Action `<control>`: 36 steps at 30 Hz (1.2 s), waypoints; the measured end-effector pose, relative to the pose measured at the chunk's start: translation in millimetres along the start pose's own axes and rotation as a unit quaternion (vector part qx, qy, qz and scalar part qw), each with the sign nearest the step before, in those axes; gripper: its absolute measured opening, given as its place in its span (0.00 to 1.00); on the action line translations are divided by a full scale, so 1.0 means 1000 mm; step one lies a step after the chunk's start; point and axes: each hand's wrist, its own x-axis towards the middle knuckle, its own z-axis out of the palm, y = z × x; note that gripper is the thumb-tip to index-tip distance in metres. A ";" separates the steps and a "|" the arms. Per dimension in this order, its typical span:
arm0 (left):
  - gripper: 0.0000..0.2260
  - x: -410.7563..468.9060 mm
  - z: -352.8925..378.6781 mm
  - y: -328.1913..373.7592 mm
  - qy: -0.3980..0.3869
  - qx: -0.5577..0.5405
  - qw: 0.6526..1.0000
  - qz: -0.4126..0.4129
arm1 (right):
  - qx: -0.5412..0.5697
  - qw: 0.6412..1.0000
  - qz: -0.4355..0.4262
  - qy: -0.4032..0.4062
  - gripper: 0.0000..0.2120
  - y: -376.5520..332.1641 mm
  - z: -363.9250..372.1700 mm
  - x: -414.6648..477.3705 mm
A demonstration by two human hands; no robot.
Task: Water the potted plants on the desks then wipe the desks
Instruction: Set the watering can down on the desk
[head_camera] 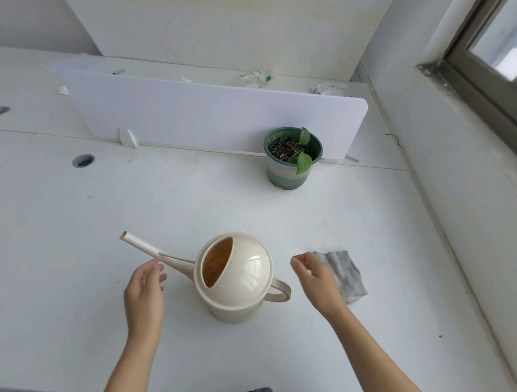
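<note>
While both hands (left (144,292), right (314,282)) hover open, empty beside watering can (237,276) on counter (76,248): careless handle grab risks tipping, spilling.

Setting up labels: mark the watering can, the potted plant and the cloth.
watering can (248,270): head view, on its domed lid.
potted plant (286,172): head view, on the pot's striped wall.
cloth (345,273): head view, on its grey middle.

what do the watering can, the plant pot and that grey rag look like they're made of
The watering can looks like glossy cream plastic: smooth moulded dome with bright highlights. The plant pot seems to be glazed ceramic, judging by its banded green and pale finish, though painted plastic is possible. The rag looks like soft woven or knitted cloth, matte, with faint stripes and folds.
</note>
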 end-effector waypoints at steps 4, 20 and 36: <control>0.09 0.000 0.018 0.034 -0.032 -0.017 0.998 0.047 | -0.005 0.998 0.007 0.059 0.07 -0.006 -0.027 0.022; 0.09 0.082 0.202 0.103 -0.229 0.096 0.951 0.184 | 0.016 0.991 -0.017 0.135 0.09 -0.057 -0.091 0.150; 0.23 0.144 0.301 0.056 -0.283 0.019 0.959 -0.010 | 0.152 0.982 -0.052 0.094 0.22 -0.052 -0.054 0.234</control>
